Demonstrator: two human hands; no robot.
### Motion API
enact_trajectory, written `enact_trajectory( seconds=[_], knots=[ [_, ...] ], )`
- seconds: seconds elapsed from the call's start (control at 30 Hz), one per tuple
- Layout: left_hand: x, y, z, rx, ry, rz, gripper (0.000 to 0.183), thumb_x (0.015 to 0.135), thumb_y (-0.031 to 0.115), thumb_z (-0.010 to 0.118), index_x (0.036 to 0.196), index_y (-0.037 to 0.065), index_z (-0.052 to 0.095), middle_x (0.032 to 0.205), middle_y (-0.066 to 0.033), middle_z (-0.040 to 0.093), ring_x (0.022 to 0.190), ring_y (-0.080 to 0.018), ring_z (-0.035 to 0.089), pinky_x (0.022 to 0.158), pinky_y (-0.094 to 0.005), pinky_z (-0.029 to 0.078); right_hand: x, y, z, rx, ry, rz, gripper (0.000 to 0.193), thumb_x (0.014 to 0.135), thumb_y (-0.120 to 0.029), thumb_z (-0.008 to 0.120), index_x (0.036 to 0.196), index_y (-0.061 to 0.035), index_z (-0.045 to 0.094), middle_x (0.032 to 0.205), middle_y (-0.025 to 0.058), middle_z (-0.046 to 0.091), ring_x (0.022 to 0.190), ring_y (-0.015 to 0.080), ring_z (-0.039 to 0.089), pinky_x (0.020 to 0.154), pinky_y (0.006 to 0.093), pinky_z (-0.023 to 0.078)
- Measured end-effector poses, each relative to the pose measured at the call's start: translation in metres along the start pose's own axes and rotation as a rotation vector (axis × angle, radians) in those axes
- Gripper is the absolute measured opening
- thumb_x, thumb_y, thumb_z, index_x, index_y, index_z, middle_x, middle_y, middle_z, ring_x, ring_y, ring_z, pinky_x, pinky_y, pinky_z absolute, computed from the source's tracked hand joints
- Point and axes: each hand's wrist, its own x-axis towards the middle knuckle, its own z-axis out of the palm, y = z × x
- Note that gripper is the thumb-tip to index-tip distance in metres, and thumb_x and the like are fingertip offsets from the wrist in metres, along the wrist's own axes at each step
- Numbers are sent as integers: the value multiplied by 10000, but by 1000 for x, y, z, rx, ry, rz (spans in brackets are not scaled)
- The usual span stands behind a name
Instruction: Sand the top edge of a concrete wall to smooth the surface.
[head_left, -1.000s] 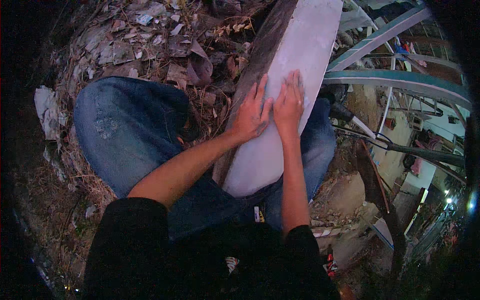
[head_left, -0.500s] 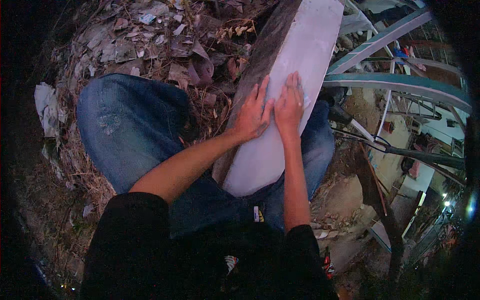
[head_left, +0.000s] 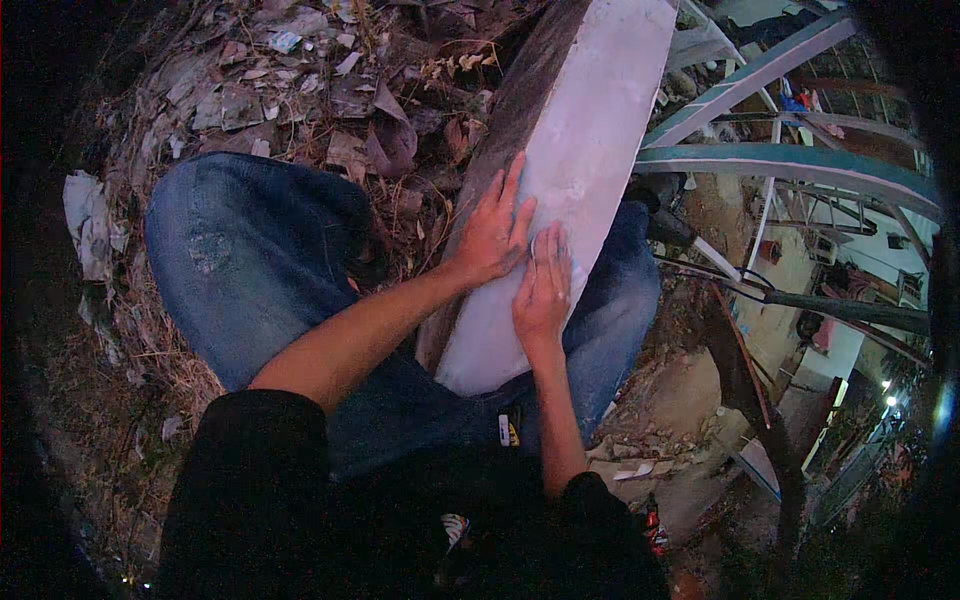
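Note:
A long white-topped ledge or slab, with a rough dark side, runs away from me between my legs. My left hand lies open along its left edge, fingers extended and thumb apart, holding nothing. Close to its right, my right hand presses down on the white face with its fingers together. A small pale piece peeks out beside the right fingers; most of it is hidden beneath the hand, so its kind cannot be made out. Faint smudges mark the white surface beyond the fingers.
My jeans-covered knees flank the ledge. Dry leaves, twigs and scraps cover the ground at left. Teal-edged curved beams and a dark pole stretch across the right, above a lower yard with clutter.
My right hand has slid down the white face toward me and slightly left, its pale piece moving along. My left hand stays on the left edge, nearly in place. The view has shifted slightly.

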Motion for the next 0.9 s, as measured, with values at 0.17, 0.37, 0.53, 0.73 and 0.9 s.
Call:
enact_trajectory(
  seconds=[0.17,0.37,0.53,0.73,0.9],
  knots=[
    [1,-4,5,-18,57,63,641,1010,316,428,1558,128,153,1425,-386,356,1331,-538,356,1105,-524,330,3,2,-1,14,-9,22,499,940,-66,459,1428,30,421,1530,188,366,1430,350,324,1172,475,254],
    [3,-6,4,-19,68,86,652,1006,304,440,1556,106,151,1421,-395,353,1327,-545,355,1102,-520,335,39,8,3,55,105,-23,428,972,-59,453,1385,55,474,1463,229,444,1382,394,389,1146,469,301],
    [2,2,1,-14,33,38,637,1010,268,450,1544,64,169,1485,-327,315,1376,-470,332,1137,-472,294,88,26,3,-3,125,-44,444,926,-60,470,1358,46,486,1487,212,412,1379,411,374,1150,475,305],
    [1,7,-1,28,-15,-61,638,1008,237,465,1543,54,170,1545,-246,289,1415,-404,319,1164,-439,272,176,67,-3,-93,179,-133,362,1002,-123,442,1308,36,551,1421,227,486,1335,356,453,1082,417,392],
    [2,7,-1,30,-16,-67,643,1008,234,463,1550,76,156,1541,-244,295,1407,-409,329,1160,-446,280,227,97,-10,51,142,-108,359,984,-129,438,1279,27,570,1422,222,487,1335,365,443,1099,426,369]
  ],
)
